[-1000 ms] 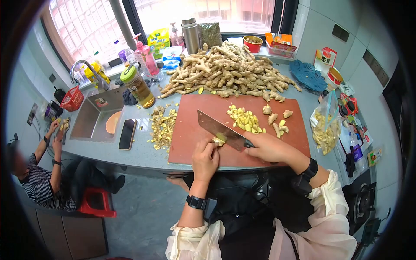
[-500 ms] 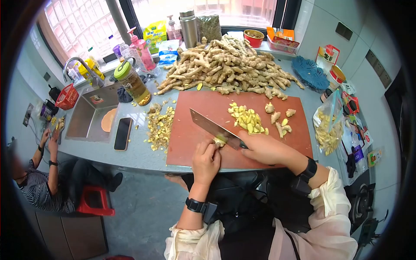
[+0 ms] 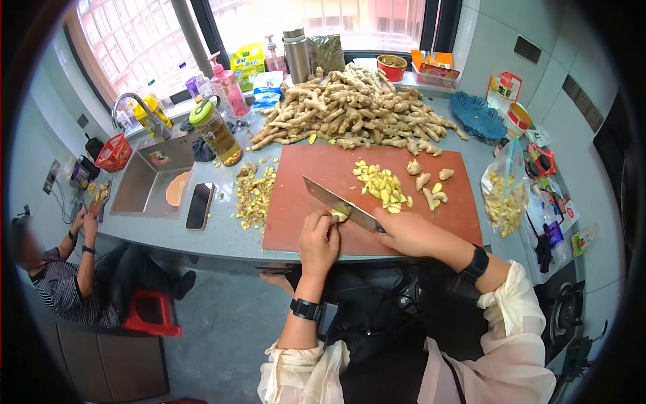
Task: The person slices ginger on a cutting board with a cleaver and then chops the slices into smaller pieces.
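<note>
My right hand [image 3: 400,231] is wrapped round the handle of a cleaver [image 3: 340,203], its wide blade slanting up and to the left. Under my left hand [image 3: 319,237], whose fingers are curled, a small piece of ginger [image 3: 338,215] is pinned against the reddish-brown cutting board [image 3: 296,175]; the blade lies at this piece. Beyond the cleaver sits a heap of yellow ginger slices [image 3: 382,183]. To its right are several small ginger knobs [image 3: 422,180]. A big pile of whole ginger [image 3: 356,108] rises behind the board.
Left of the board lie ginger peelings [image 3: 254,192], a phone [image 3: 200,206], a lidded jar [image 3: 215,132] and the sink [image 3: 145,175]. A bag of ginger [image 3: 503,195] and a blue tray [image 3: 478,116] stand right. Another person [image 3: 70,276] sits at far left on a red stool [image 3: 153,313].
The view has shifted slightly. The cleaver blade sits a little lower and flatter at the ginger piece; both hands keep their grip.
</note>
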Demonstrator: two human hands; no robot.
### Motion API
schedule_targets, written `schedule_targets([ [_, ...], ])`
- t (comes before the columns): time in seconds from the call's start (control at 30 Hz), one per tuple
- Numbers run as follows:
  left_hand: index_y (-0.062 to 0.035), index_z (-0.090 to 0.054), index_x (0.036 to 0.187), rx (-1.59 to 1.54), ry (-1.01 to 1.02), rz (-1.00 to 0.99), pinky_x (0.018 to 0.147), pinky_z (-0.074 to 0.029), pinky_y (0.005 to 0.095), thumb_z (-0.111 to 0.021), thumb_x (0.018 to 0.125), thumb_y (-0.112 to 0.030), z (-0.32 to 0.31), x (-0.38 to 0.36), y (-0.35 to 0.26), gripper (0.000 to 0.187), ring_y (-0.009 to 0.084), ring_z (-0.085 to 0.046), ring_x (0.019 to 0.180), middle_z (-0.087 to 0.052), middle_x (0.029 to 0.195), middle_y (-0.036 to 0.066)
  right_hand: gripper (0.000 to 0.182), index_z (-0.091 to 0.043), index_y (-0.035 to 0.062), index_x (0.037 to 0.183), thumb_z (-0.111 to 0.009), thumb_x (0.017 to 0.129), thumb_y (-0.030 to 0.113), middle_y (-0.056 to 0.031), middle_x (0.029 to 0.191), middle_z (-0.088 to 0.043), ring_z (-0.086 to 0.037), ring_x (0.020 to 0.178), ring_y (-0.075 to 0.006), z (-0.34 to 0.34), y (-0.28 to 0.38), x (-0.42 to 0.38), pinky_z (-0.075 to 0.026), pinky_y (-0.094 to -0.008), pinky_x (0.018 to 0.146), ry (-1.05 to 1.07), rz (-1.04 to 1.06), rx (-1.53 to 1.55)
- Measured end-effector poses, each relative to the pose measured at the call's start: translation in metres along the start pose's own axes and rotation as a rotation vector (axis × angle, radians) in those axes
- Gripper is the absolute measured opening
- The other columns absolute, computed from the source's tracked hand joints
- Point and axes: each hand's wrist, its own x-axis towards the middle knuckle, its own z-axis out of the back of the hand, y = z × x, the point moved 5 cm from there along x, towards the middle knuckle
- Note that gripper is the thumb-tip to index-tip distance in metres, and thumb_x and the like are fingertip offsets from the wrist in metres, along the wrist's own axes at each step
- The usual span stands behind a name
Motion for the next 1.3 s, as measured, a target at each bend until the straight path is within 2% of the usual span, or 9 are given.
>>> schedule_targets([
  [0.17, -0.0059, -0.07, 0.094, -0.015, -0.003, 0.033, 0.082, -0.054, 0.0417, -0.071, 0.086, -0.003, 0.0, 0.0, -0.001, 0.009, 0.0315, -0.065, 0.098, -0.068, 0.106, 0.008, 0.035, -0.05, 0.0031, 0.12, -0.064, 0.097, 0.026, -0.027, 0.099, -0.068, -0.067, 0.094, -0.0455, 0.01, -0.027, -0.023, -0.052, -0.0545, 0.081, -0.062, -0.056, 0.127],
  [0.37, -0.0093, -0.072, 0.103, 0.043, 0.021, 0.032, 0.086, -0.052, 0.0427, -0.071, 0.086, -0.005, 0.003, 0.003, -0.007, 0.017, 0.0311, -0.065, 0.099, -0.068, 0.107, 0.008, 0.036, -0.049, 0.0034, 0.121, -0.065, 0.097, 0.026, -0.0259, 0.097, -0.068, -0.067, 0.094, -0.0448, 0.021, -0.031, -0.027, -0.05, -0.053, 0.079, -0.089, -0.099, 0.353],
  [0.7, -0.007, -0.07, 0.108, -0.06, -0.06, 0.068, 0.082, -0.053, 0.0422, -0.072, 0.089, -0.004, 0.003, -0.001, 0.002, 0.019, 0.0331, -0.065, 0.095, -0.07, 0.107, 0.01, 0.033, -0.052, 0.0048, 0.117, -0.065, 0.097, 0.027, -0.0265, 0.097, -0.068, -0.065, 0.095, -0.0473, 0.015, -0.021, -0.026, -0.049, -0.0548, 0.08, -0.074, -0.043, 0.277],
  [0.77, -0.0052, -0.07, 0.105, -0.06, -0.067, 0.021, 0.083, -0.054, 0.0411, -0.073, 0.089, -0.003, 0.003, -0.001, 0.002, 0.017, 0.0327, -0.066, 0.096, -0.071, 0.108, 0.01, 0.034, -0.055, 0.0047, 0.126, -0.066, 0.096, 0.016, -0.0144, 0.075, -0.064, -0.066, 0.06, -0.0268, 0.01, -0.024, -0.024, -0.051, -0.0411, 0.058, -0.164, 0.07, 0.298],
  [0.8, -0.0052, -0.07, 0.105, -0.061, -0.065, 0.02, 0.083, -0.054, 0.0411, -0.073, 0.089, -0.003, 0.002, -0.002, 0.002, 0.017, 0.0327, -0.066, 0.096, -0.071, 0.108, 0.01, 0.034, -0.055, 0.0047, 0.126, -0.066, 0.096, 0.016, -0.0144, 0.075, -0.064, -0.066, 0.06, -0.0268, 0.011, -0.021, -0.024, -0.051, -0.0411, 0.058, -0.165, 0.069, 0.299],
  [0.87, -0.0052, -0.07, 0.107, -0.046, -0.06, -0.009, 0.084, -0.055, 0.0403, -0.074, 0.089, -0.003, 0.001, -0.002, 0.002, 0.019, 0.0323, -0.068, 0.098, -0.07, 0.112, 0.011, 0.032, -0.051, 0.0054, 0.116, -0.065, 0.097, 0.027, -0.0267, 0.096, -0.069, -0.066, 0.093, -0.0476, 0.011, -0.017, -0.025, -0.05, -0.055, 0.079, -0.071, -0.012, 0.276],
  [1.07, -0.0065, -0.071, 0.114, -0.062, -0.037, 0.04, 0.082, -0.056, 0.0413, -0.073, 0.089, -0.002, 0.0, -0.002, 0.003, 0.026, 0.0338, -0.068, 0.096, -0.067, 0.113, 0.012, 0.034, -0.051, 0.0064, 0.12, -0.065, 0.096, 0.026, -0.0275, 0.096, -0.069, -0.066, 0.094, -0.0483, 0.002, -0.015, -0.025, -0.051, -0.0557, 0.08, 0.031, -0.061, 0.261],
  [1.2, -0.0059, -0.07, 0.113, -0.064, -0.041, 0.084, 0.083, -0.055, 0.0419, -0.074, 0.088, -0.003, 0.0, -0.002, 0.004, 0.025, 0.0338, -0.067, 0.098, -0.066, 0.112, 0.012, 0.036, -0.051, 0.0065, 0.122, -0.066, 0.096, 0.026, -0.028, 0.097, -0.069, -0.066, 0.095, -0.0487, 0.005, -0.016, -0.024, -0.051, -0.0559, 0.081, 0.012, -0.052, 0.265],
  [1.3, -0.0059, -0.068, 0.11, -0.019, -0.107, 0.155, 0.085, -0.052, 0.0429, -0.078, 0.085, -0.01, 0.002, -0.003, 0.006, 0.028, 0.0324, -0.066, 0.1, -0.066, 0.112, 0.011, 0.038, -0.051, 0.0063, 0.124, -0.065, 0.096, 0.026, -0.0284, 0.1, -0.069, -0.066, 0.097, -0.0489, 0.008, -0.016, -0.022, -0.051, -0.0557, 0.082, -0.056, 0.011, 0.262],
])
